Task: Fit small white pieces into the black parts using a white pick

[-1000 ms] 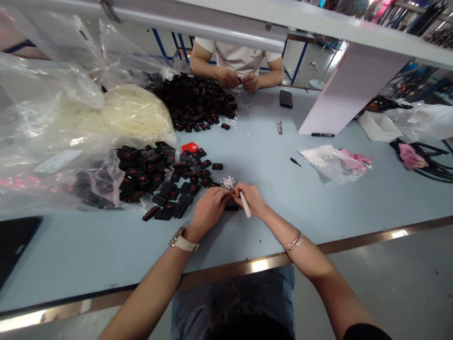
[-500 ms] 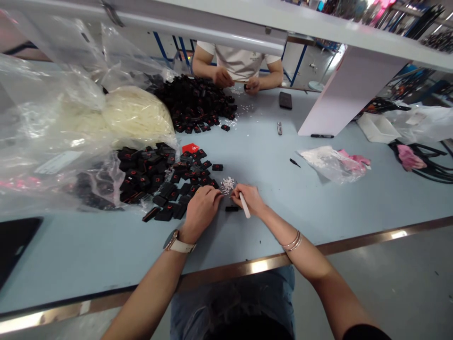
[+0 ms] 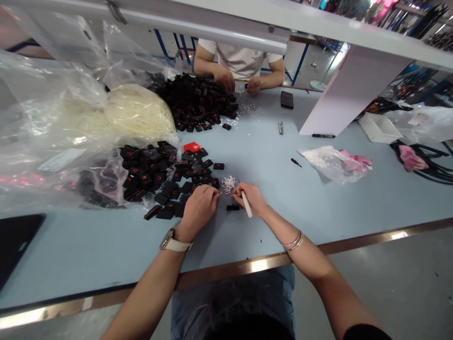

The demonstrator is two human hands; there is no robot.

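My left hand (image 3: 198, 208) rests knuckles-up at the near edge of a heap of small black parts with red marks (image 3: 166, 174); its fingers curl down onto the pieces and what they hold is hidden. My right hand (image 3: 250, 198) pinches a white pen-like tool (image 3: 246, 204), tip pointing toward a little pile of tiny white pieces (image 3: 229, 183). One black part (image 3: 232, 207) lies alone on the light blue table (image 3: 106, 245) between my hands.
Clear plastic bags (image 3: 53, 123), one with cream-white material (image 3: 138, 113), fill the left. Across the table a person's hands (image 3: 240, 84) work beside a bigger black heap (image 3: 198, 101). A phone (image 3: 286, 99), a small crumpled bag (image 3: 332, 163), a white panel (image 3: 339, 94) and a dark tablet (image 3: 14, 241) lie about.
My hands were together over one black part; the left hand has moved left to the heap, leaving that part on the table. The right hand keeps the white tool.
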